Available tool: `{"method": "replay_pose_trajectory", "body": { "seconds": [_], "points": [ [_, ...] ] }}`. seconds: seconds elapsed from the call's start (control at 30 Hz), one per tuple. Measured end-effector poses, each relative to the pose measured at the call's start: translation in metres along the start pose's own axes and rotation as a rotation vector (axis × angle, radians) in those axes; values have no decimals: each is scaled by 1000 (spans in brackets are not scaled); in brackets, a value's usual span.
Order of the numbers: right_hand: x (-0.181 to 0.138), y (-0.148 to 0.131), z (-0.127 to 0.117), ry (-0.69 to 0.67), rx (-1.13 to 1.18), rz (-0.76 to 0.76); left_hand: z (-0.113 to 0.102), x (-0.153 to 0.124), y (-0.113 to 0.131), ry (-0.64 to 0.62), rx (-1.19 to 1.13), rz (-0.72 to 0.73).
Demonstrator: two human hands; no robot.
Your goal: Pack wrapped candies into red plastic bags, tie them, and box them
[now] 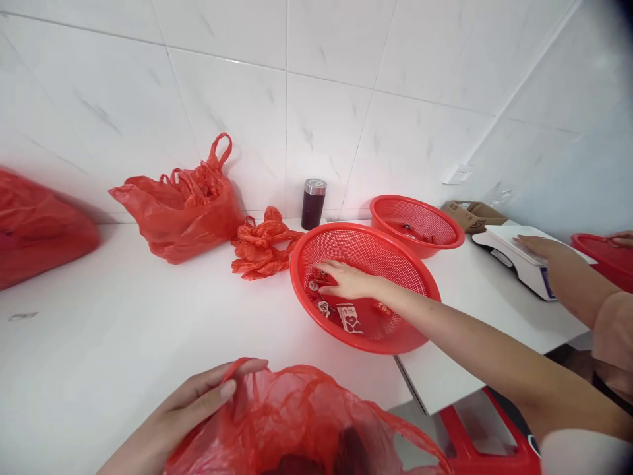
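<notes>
My left hand (208,396), thumb and fingers closed, grips the rim of a red plastic bag (301,409) at the bottom of the view. The bag's mouth gapes, and something dark inside is hard to make out. My right hand (349,280) reaches palm down into a red perforated basket (366,340). Its fingers are stretched out with the thumb apart, over small red and white items near the basket's left side; whether they touch any is unclear. A white packet with a heart print (349,318) lies below that hand.
Along the tiled wall stand a filled red bag (190,221), crumpled red bags (264,247), a dark tumbler (314,204), another red basket (418,224) and a cardboard box (475,214). At right, a co-worker's hand rests on a white scale (514,254). A red stool (487,435) stands below.
</notes>
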State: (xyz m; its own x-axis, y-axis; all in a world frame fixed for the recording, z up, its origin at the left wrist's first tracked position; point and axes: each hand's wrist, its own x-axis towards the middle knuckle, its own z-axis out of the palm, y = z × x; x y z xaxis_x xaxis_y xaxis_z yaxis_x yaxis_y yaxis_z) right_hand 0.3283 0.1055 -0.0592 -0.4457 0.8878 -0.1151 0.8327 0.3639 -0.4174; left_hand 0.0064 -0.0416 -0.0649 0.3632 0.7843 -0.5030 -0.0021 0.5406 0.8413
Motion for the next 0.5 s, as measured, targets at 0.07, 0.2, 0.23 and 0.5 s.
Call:
{"method": "replay_pose_trajectory", "body": {
  "seconds": [0.07,0.2,0.23,0.5],
  "points": [
    [12,4,5,-80,-19,-36,12,11,-1,-115,91,-1],
    [-3,4,-4,-256,49,-126,39,26,-1,-288,184,15],
    [-12,6,-11,-275,59,-135,43,29,-1,-306,176,19],
    [-64,36,-12,-138,-53,452,68,50,15,-198,176,94]
  ]
}}
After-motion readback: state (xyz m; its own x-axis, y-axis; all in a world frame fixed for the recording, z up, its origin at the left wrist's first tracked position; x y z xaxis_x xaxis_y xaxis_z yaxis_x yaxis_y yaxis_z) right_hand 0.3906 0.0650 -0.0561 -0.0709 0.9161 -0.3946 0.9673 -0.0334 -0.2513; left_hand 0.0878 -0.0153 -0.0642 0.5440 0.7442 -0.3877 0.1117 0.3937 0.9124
